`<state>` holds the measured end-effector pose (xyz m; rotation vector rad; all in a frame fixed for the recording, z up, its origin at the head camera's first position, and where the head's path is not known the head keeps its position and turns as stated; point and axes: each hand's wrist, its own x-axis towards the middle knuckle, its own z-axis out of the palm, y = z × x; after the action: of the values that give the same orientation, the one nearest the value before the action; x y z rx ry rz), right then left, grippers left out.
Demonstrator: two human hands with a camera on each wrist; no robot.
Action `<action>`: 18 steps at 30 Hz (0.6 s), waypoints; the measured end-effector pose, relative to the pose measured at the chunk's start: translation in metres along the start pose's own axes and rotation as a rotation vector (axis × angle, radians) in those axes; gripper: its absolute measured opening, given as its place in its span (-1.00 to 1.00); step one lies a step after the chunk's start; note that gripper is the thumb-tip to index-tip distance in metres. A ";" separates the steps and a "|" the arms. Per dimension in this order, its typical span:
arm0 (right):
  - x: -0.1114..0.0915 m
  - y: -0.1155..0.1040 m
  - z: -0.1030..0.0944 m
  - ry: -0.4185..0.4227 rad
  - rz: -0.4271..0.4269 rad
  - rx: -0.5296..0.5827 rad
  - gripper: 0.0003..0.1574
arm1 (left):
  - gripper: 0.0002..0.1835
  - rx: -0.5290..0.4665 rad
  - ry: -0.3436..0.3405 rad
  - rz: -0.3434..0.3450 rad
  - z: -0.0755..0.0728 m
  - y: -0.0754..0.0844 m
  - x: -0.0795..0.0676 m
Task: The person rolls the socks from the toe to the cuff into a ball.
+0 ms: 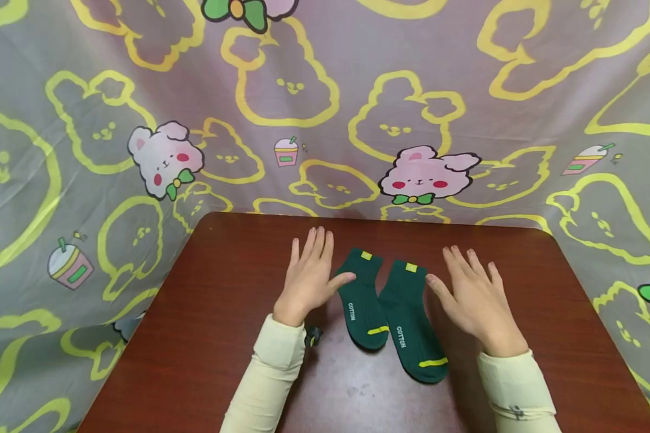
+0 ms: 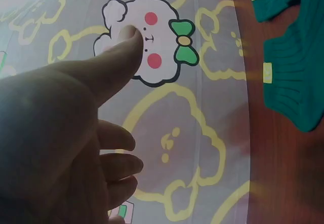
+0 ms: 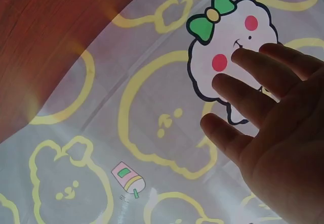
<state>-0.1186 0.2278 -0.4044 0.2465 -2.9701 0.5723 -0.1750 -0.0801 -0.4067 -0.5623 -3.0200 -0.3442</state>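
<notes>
Two dark green ankle socks lie flat, cuffs toward the back, each with "COTTON" lettering, a yellow toe stripe and a small yellow cuff tag. The left sock (image 1: pixel 364 310) and the right sock (image 1: pixel 414 325) nearly touch along their sides. My left hand (image 1: pixel 310 279) is just left of them, fingers straight, its thumb overlapping the left sock's edge in the head view; contact cannot be told. My right hand (image 1: pixel 478 304) holds nothing and spreads its fingers beside the right sock, thumb tip near its cuff. In the left wrist view, one sock's ribbed cuff (image 2: pixel 291 75) shows at the right.
The socks lie on a reddish-brown wooden table (image 1: pixel 216 270) with rounded far corners. A grey curtain (image 1: pixel 341 138) with yellow bear outlines and pink rabbits hangs behind and along both sides. A small dark object (image 1: pixel 313 335) shows beside the left cuff.
</notes>
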 end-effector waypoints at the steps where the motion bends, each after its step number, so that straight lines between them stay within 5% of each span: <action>1: 0.000 0.000 0.000 0.003 -0.002 -0.002 -0.03 | 0.07 -0.002 0.005 -0.007 0.001 -0.001 0.001; 18: -0.003 -0.010 0.010 0.060 -0.040 -0.036 -0.14 | -0.28 -0.056 0.206 0.002 0.011 -0.005 0.010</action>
<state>-0.1147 0.2154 -0.4105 0.2792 -2.9079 0.5119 -0.1864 -0.0785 -0.4176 -0.5005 -2.8198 -0.4581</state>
